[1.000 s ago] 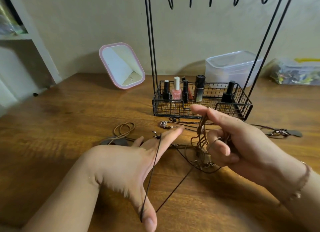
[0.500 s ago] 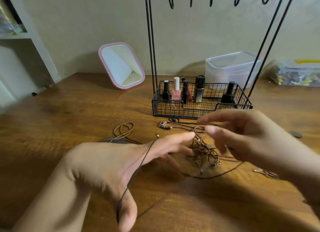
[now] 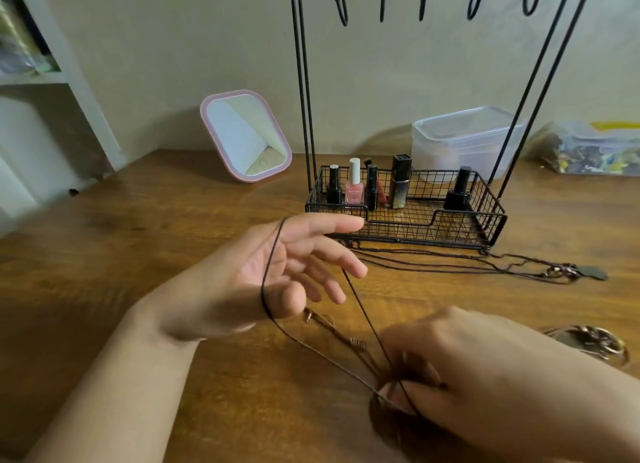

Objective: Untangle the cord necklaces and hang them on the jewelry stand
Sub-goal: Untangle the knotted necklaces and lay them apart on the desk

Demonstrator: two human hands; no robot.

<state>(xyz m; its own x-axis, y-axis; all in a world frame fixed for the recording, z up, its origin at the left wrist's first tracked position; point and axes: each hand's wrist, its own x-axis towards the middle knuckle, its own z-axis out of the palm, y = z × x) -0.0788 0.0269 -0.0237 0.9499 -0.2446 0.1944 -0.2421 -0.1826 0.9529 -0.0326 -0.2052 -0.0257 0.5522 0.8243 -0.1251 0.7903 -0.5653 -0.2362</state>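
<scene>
1. The black cord [image 3: 268, 282] ran as a loop round the left hand [image 3: 277, 275], then down near and right to the tangle under the right hand [image 3: 460, 369], low over the counter [image 3: 138, 254].
2. Probably the loop was kept taut so the knot could be worked free.
3. The left hand was raised, fingers spread and straight; the right hand's fingertips pinched the cord at the tangle.
4. Other necklaces [image 3: 485, 265] lay before the jewelry stand [image 3: 408, 220], hooks bare.
</scene>
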